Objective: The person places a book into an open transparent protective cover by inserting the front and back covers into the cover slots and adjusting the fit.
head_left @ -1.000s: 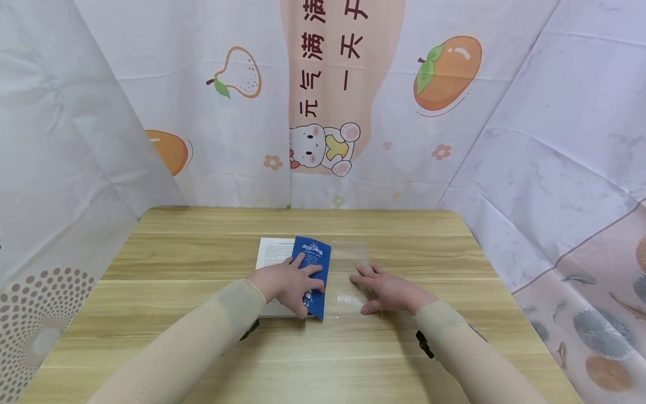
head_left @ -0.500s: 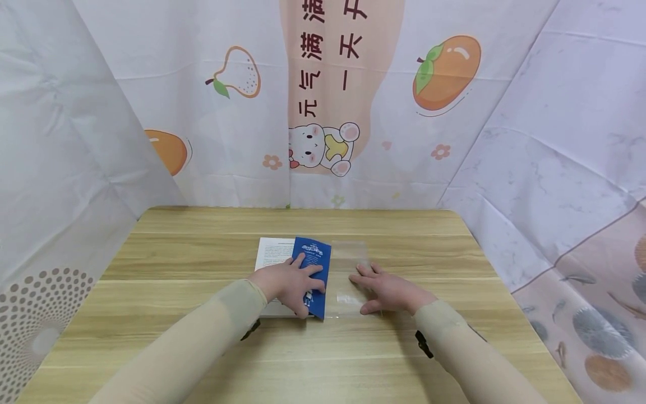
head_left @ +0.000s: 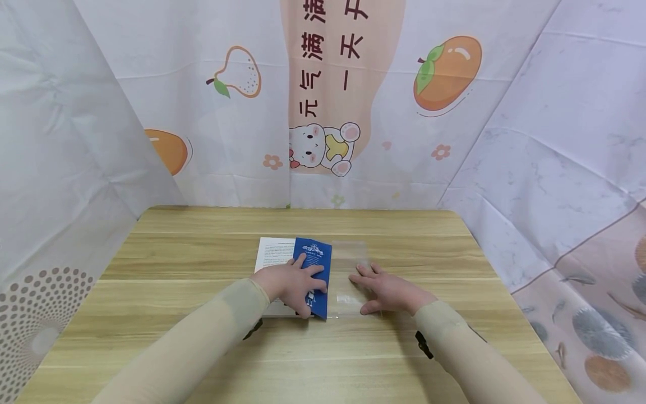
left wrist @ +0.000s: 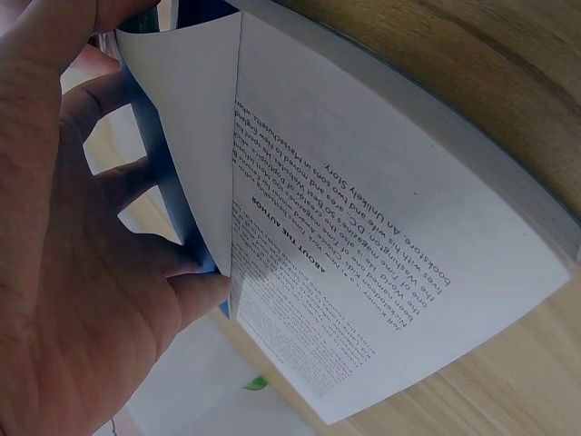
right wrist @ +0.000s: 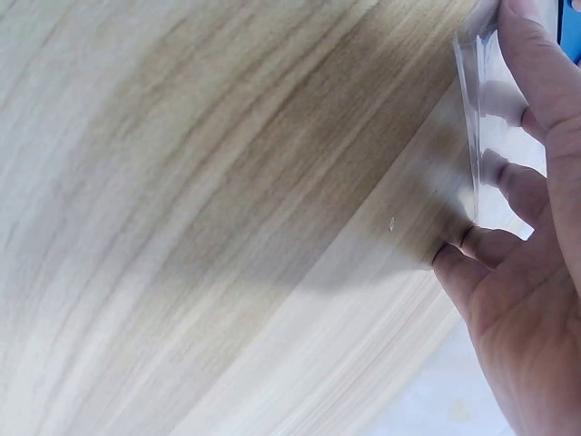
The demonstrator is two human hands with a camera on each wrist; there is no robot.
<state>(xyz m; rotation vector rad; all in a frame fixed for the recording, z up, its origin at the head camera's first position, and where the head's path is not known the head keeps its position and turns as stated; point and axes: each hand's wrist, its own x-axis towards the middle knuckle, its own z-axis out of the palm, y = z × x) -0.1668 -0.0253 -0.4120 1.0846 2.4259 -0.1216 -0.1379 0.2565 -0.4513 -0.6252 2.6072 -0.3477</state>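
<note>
A book lies near the middle of the wooden table (head_left: 202,247) with a white printed page (head_left: 272,252) showing. Its blue cover (head_left: 318,255) is folded over to the right. My left hand (head_left: 290,283) holds that cover; in the left wrist view the thumb and fingers (left wrist: 82,300) pinch the blue cover (left wrist: 168,195), lifted off the printed page (left wrist: 363,272). A clear plastic sleeve (head_left: 350,252) lies flat just right of the cover. My right hand (head_left: 386,292) rests flat on it with straight fingers. The right wrist view shows the plastic's edge (right wrist: 495,118) by those fingers (right wrist: 526,300).
Printed fabric screens stand close round the table: a fruit and bear banner (head_left: 323,112) at the back, pale sheets at the left (head_left: 60,168) and right (head_left: 555,168). Bare wood (right wrist: 182,227) lies round the book and in front of my arms.
</note>
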